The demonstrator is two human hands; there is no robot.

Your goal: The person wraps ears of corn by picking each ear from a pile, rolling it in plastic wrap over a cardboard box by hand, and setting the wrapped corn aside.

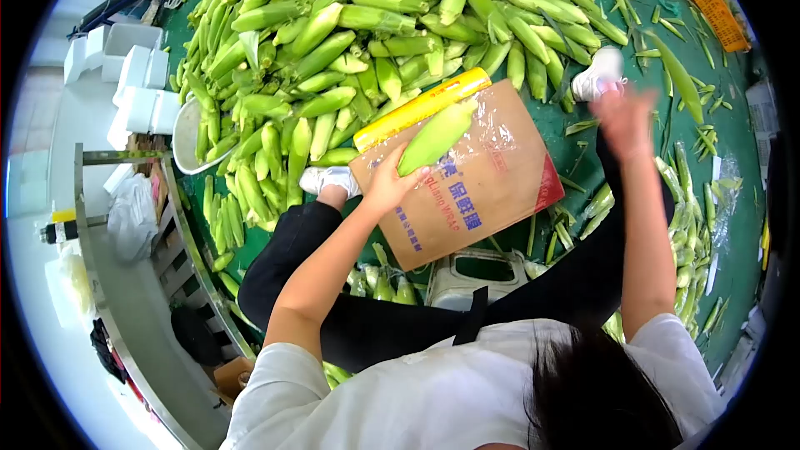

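Note:
My left hand (392,182) is closed around the lower end of an ear of corn (437,135), still wrapped in pale green husk. That ear lies slanted above a brown cardboard box (492,175) with blue and red print, in front of my body. Along the box's far edge lies a yellow roll (425,108), probably cling film. Out to the right, my right hand (627,121) is blurred by motion; its fingers look spread, with nothing visible in them. Beyond it, a long green husk leaf (679,79) appears apart from the hand.
A large heap of corn ears (350,33) covers the green floor ahead. Wrapped corn (687,233) lies at the right. A white tub (196,137), foam boxes (137,87) and a metal-framed rack (167,267) stand left. Orange crates (715,4) sit far right. Husk scraps litter the floor.

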